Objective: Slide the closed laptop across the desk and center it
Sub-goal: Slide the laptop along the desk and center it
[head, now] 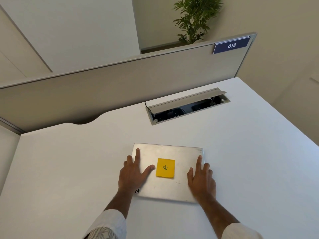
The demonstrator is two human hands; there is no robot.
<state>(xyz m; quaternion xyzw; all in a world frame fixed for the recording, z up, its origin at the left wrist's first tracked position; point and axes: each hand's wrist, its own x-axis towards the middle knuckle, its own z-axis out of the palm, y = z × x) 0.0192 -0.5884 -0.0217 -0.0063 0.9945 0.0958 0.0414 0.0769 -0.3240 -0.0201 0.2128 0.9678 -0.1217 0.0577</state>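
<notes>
A closed silver laptop (170, 152) lies flat on the white desk (69, 169), near the front middle. A yellow sticky note (165, 167) with a handwritten mark is stuck on its lid. My left hand (133, 171) rests flat on the lid's left side, fingers spread, some over the left edge. My right hand (202, 178) lies flat on the right side, fingers spread, outer fingers over the right edge. Neither hand curls around the laptop.
An open cable hatch (188, 107) with its grey flap raised sits in the desk behind the laptop. A grey partition (120, 80) with a blue "018" label (231, 45) runs along the back. A potted plant (193, 19) stands beyond it.
</notes>
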